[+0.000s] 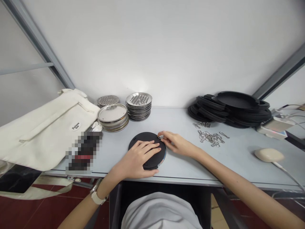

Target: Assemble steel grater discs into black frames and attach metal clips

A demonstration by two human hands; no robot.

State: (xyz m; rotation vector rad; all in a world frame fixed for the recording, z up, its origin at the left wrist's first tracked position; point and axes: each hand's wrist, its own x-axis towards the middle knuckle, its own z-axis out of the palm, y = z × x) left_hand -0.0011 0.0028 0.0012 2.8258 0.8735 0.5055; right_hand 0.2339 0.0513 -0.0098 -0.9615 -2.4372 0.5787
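A round black disc point(145, 136) lies on the desk in front of me, with a shiny rim showing along its right side. My left hand point(139, 157) rests on top of it, fingers stretched out and flat. At the disc's upper right edge, my right hand point(176, 143) pinches a small metal clip point(159, 137) between thumb and fingers. The clip touches the disc's edge, but the fingers partly cover it. Loose metal clips point(211, 137) lie in a pile to the right of my right hand.
Behind the disc stand stacks of round metal plates point(112, 113) and grater-like discs point(138, 100). Black round covers point(238, 101) are piled at back right. A white bag point(54, 127) lies left; a white mouse-shaped device point(269, 155) with a cable sits right. The desk's front edge is near me.
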